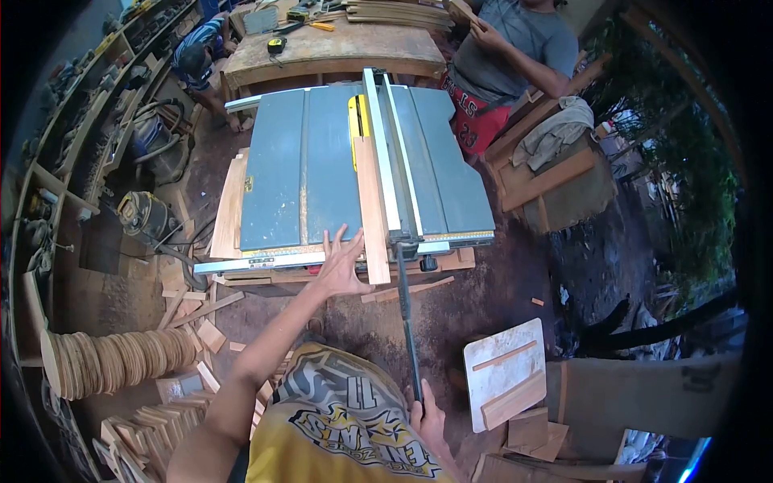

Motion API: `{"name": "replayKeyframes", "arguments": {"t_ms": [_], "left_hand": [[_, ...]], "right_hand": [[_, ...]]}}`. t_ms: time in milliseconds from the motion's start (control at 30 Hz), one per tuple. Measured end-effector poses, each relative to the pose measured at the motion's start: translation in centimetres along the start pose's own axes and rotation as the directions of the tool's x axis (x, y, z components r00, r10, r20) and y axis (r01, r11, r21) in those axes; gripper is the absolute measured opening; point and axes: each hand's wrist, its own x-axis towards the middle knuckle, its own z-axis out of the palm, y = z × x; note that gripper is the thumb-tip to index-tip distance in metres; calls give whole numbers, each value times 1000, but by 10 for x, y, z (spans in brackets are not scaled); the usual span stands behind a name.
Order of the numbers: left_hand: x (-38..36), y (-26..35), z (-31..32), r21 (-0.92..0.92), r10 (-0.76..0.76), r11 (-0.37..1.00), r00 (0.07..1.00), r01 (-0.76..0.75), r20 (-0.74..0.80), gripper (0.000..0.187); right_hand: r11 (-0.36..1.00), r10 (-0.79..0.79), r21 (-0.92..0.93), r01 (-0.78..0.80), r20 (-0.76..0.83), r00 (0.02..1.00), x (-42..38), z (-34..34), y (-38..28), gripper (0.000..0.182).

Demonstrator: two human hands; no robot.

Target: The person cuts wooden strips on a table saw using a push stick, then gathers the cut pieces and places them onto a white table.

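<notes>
A table saw (pixel 274 177) with a grey top stands in front of me. Its yellow insert (pixel 359 121) lies near the middle, beside the long metal fence (pixel 382 153). A light wooden board (pixel 372 217) lies lengthwise against the left side of the fence, its near end overhanging the table's front edge. My left hand (pixel 342 262) is at that near end, fingers spread, at the board's left side. My right hand (pixel 428 412), lower down near my shirt, is closed around the lower end of a long dark bar (pixel 409 322) that reaches up to the fence's front end.
Behind the saw is a workbench (pixel 338 50) with a tape measure (pixel 276 45). One person (pixel 515 48) holds wood at the back right; another (pixel 197 60) bends at the back left. Wooden discs (pixel 121 362), offcuts and a vacuum (pixel 145 216) lie left; a white board (pixel 503 362) lies right.
</notes>
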Motion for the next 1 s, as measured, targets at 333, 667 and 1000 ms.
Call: {"name": "replayKeyframes", "arguments": {"t_ms": [333,667,1000], "left_hand": [[26,-13,-6,-2,-39,999,999,39,1,123],[38,-17,-8,-50,-80,996,997,80,19,114],[49,-21,-6,-62,-155,986,988,155,9,94]], "right_hand": [[984,-100,-136,113,99,990,6,-17,-31,46],[971,-146,-181,156,63,987,17,-16,-55,46],[950,-74,-291,110,134,988,62,-12,-89,54]]}}
